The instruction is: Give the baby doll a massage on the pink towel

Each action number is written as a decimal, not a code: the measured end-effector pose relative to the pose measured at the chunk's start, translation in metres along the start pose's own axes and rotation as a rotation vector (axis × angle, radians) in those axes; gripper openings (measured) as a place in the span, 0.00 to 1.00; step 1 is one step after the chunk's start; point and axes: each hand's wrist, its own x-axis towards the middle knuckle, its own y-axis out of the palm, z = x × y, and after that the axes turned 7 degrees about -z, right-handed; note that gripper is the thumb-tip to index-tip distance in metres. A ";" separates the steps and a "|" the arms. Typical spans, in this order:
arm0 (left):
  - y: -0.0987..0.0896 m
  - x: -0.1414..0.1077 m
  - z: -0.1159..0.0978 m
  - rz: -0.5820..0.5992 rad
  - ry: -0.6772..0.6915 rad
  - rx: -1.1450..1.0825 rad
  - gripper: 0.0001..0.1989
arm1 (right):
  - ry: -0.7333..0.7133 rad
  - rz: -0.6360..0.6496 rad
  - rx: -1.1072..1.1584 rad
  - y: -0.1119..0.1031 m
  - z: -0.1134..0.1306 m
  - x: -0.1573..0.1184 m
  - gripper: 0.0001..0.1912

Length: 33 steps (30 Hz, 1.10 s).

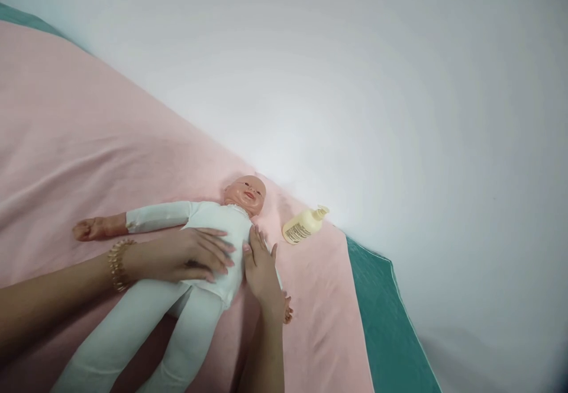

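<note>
A baby doll (222,221) with a white cloth body lies face up, its head toward the wall. Across its belly rests my left hand (189,255), palm down with the fingers stretched out; a beaded bracelet (118,264) circles that wrist. My right hand (262,267) lies against the doll's side near its shoulder, fingers extended and thumb apart, partly covering the doll's arm. Neither hand grips anything. Beyond my right hand stands a pale yellow pump bottle (304,225) with dark printing, tilted in this view.
A pink sheet (110,109) with some creases lies under the doll. Green material (386,304) shows past its right edge and at the far left. A plain white wall (355,85) borders the surface at the back and right.
</note>
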 end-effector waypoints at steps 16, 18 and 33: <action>0.000 0.006 0.023 -0.107 -0.226 0.227 0.25 | 0.004 -0.017 -0.046 0.004 0.001 0.000 0.29; 0.001 0.005 0.027 -0.174 -0.290 0.283 0.25 | 0.006 -0.015 -0.053 0.005 0.001 0.001 0.29; 0.009 -0.003 0.076 -0.279 -0.291 0.360 0.30 | -0.536 0.309 0.143 0.003 0.048 -0.025 0.17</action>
